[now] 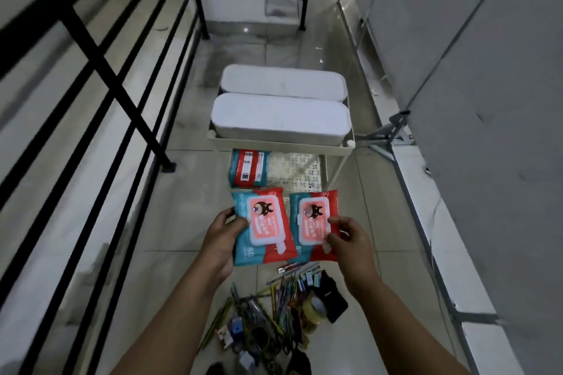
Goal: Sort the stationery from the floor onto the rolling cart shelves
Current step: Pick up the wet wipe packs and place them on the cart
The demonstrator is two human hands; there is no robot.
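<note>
Red-and-teal wipes packs side by side above the floor pile (268, 313) — left hand (224, 240) gripping left pack (262, 227), right hand (350, 240) pinching right pack (313, 222), third pack (248, 168) lying on the cart's (280, 143) lower shelf at its left edge.

There is only one view, from a wide-angle camera worn on the person's head. It looks forward and steeply down at the floor (350, 161). The rolling cart (281, 143) stands in the middle of the picture, a little ahead. The railing (100, 70) left of the cart looks bent near the edge.
</note>
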